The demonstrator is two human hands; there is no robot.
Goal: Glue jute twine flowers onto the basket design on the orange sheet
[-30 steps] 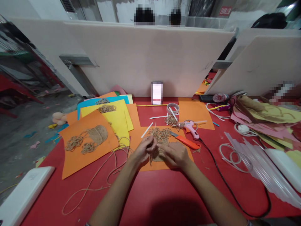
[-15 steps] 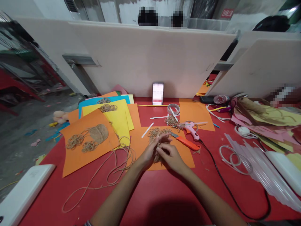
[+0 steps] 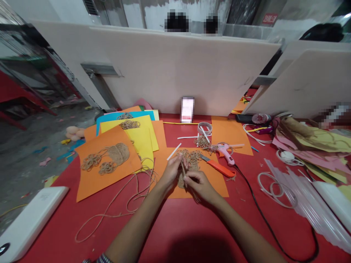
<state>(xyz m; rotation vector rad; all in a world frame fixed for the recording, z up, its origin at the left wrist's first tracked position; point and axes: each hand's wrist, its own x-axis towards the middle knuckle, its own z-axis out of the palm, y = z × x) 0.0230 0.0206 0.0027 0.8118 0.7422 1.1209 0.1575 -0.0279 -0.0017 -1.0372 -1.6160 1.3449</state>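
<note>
Both my hands work over an orange paper sheet [image 3: 214, 184] at the table's middle. A coiled jute twine piece [image 3: 192, 160] with looped flowers lies glued on it. My left hand [image 3: 171, 171] pinches one end of a short twine strand [image 3: 183, 171] above the coil. My right hand [image 3: 199, 184] pinches the strand's lower end close to the paper. The strand runs taut between the two pinches. Loose twine [image 3: 128, 199] trails off to the left across the red table [image 3: 175, 233].
An orange utility knife [image 3: 219, 167] and a pink glue gun [image 3: 226, 151] with a black cord [image 3: 263, 219] lie right of my hands. A finished twine piece on orange paper [image 3: 106, 162] is at left, clear glue sticks [image 3: 298, 197] at right, a white box [image 3: 30, 219] near left.
My hands have drawn apart slightly, stretching a short twine strand between them; the left hand rose toward the loops, the right settled lower. The view shifted a little.
</note>
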